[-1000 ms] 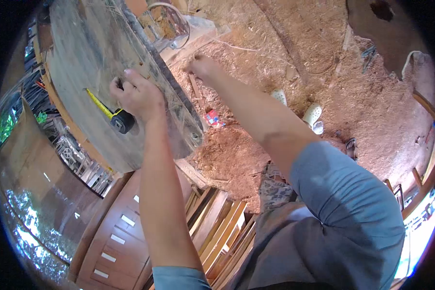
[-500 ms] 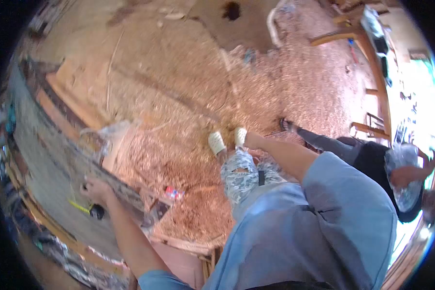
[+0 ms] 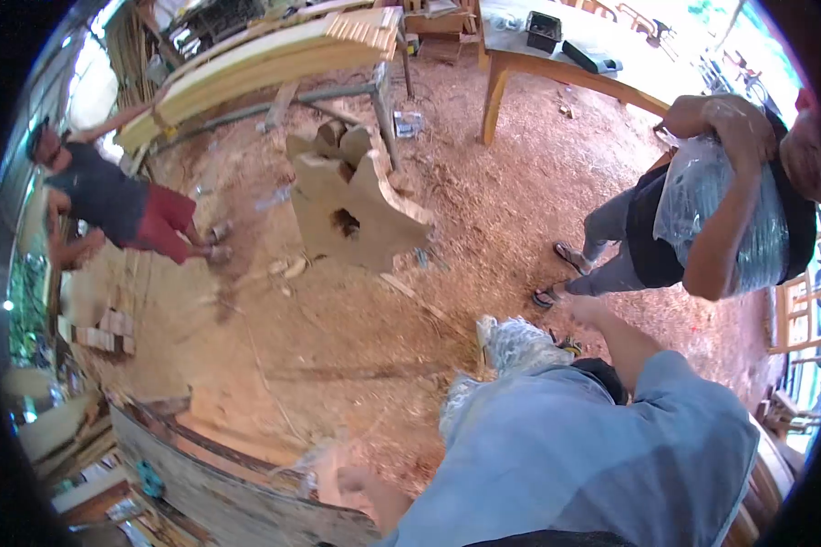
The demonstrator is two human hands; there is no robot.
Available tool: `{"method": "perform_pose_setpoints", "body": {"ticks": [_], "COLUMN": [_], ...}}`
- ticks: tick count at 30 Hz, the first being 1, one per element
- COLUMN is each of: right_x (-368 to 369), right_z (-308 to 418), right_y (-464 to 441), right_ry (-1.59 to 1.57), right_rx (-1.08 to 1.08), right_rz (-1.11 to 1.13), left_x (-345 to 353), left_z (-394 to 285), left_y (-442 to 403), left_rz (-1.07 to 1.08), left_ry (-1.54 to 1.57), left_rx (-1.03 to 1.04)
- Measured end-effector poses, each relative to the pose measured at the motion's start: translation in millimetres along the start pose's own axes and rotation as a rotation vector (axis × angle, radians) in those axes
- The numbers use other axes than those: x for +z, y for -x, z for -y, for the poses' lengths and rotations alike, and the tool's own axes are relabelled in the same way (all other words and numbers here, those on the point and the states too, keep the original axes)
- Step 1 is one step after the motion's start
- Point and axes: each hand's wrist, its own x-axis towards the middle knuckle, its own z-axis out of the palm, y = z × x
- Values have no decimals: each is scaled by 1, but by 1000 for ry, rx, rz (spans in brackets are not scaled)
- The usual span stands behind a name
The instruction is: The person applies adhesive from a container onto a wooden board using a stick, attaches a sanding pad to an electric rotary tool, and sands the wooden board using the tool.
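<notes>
My left hand [image 3: 360,480] is low in the view, near the edge of a long weathered wooden board [image 3: 219,474]. Motion smears its fingers, so whether it holds anything cannot be told. My right hand [image 3: 582,308] is out in front of my body, past the camouflage-patterned shorts [image 3: 520,345]. Its fingers are blurred too. Between that hand and my waist sits a small black and yellow item [image 3: 570,346], too small to make out.
A cut tree-stump slab [image 3: 356,214] with a hole stands on the shavings-covered floor. One person [image 3: 123,196] is by stacked planks [image 3: 265,73]; another, at right, hugs a plastic-wrapped bundle [image 3: 730,201]. A wooden table [image 3: 575,73] bears a black tray [image 3: 544,31].
My view has swung up and leftward, bringing the stump slab and the person by the planks into sight. My left hand has left the board top; the yellow tape measure there no longer shows.
</notes>
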Motion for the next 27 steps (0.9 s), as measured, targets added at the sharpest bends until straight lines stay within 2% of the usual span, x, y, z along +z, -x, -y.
{"method": "perform_pose_setpoints", "body": {"ticks": [2,3,4,5,7,8,10,11,12,13,14,15,16,17,19,20,21,22,24,25,27], "right_x": [31,31,30,47,79,69,41,24,-3,-6,-2,-22,-47,-68,-92,-122,-159,-199,-269,-288,-310], "right_z": [-24,-15,-3,-20,-65,-64,-49,-34,-11,-19,-34,-20,-1,16,26,52,92,127,175,181,182], "right_y": [-13,-9,-7,-30,-95,-115,-153,-178,-191,-227,-268,-296,-329,-358,-428,-437,-435,-431,-438,-459,-496], "right_ry": [-246,-138,-29,-44,-435,-446,-420,9,57,48,34,20,356,695,151,-306,-756,-751,-747,-748,-961], "right_rx": [389,328,264,256,559,546,233,266,246,126,10,3,-140,-285,-316,-100,125,115,144,145,99], "right_rz": [34,97,159,167,206,212,198,80,61,46,25,16,99,187,41,1,-41,-44,-31,-41,-88], "left_x": [56,44,23,10,16,25,43,53,65,73,93,123,139,134,110,106,104,104,97,96,100], "left_z": [-77,-144,-208,-263,-344,-371,-425,-453,-475,-482,-479,-475,-490,-518,-578,-604,-628,-652,-702,-725,-768], "left_y": [38,52,65,73,84,82,61,46,31,18,1,-20,-42,-63,-90,-96,-102,-106,-101,-96,-76], "left_rz": [264,363,624,748,908,893,1208,1185,1218,1251,1239,1155,1065,1050,1026,1021,1016,1006,1040,1078,1093], "left_ry": [265,410,282,161,315,308,283,283,81,-140,-152,-123,-89,-95,201,205,351,500,517,517,596], "left_rx": [150,261,201,330,278,285,451,460,540,607,613,457,303,307,-171,-178,-161,-135,-55,19,36]}}
